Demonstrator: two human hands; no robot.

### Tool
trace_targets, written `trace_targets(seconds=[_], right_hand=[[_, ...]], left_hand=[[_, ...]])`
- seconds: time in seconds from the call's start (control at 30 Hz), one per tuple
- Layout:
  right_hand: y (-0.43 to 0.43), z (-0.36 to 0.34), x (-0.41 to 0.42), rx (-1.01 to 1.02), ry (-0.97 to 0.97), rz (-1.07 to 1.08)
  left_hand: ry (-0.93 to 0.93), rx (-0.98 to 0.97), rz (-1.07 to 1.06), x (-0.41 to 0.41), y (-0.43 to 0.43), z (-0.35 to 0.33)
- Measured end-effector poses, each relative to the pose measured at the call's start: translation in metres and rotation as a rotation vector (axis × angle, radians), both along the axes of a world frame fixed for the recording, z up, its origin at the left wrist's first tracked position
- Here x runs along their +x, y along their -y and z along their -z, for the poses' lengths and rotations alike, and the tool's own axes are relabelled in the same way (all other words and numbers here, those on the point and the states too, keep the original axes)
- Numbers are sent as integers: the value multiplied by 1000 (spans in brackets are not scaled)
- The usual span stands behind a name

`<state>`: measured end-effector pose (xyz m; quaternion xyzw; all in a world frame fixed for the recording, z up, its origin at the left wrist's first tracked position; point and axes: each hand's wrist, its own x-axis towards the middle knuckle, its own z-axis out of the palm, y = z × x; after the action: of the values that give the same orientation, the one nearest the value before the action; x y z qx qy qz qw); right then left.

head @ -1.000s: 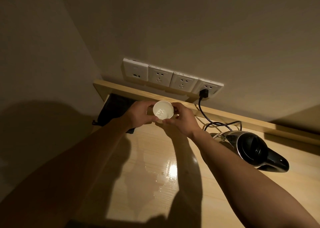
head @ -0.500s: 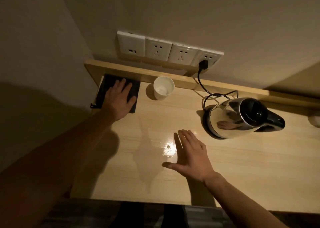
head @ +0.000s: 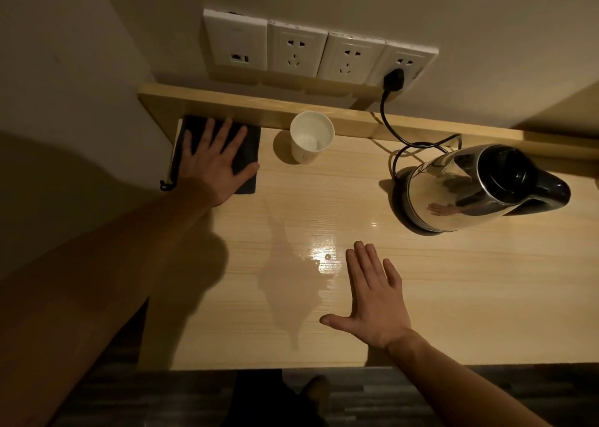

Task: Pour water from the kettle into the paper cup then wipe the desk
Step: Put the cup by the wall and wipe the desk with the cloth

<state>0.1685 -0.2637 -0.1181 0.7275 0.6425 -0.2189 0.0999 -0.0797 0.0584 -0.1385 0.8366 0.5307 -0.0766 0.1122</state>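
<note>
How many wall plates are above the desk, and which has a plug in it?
4, in one row: the leftmost plate, two empty sockets, and the rightmost holding the black plug.

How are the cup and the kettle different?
The paper cup is white and small; the kettle is shiny metal with a black top, and bigger. The kettle has a handle and a cord running to the wall; the cup has neither. Both stand upright on the desk, untouched.
</note>
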Motion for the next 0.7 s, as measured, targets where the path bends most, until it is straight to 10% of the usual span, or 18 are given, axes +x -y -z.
trace_targets(seconds=[0.7], right_hand=[[11, 5, -4, 145, 61, -29]], left_hand=[[78, 24, -13, -61, 150, 6]])
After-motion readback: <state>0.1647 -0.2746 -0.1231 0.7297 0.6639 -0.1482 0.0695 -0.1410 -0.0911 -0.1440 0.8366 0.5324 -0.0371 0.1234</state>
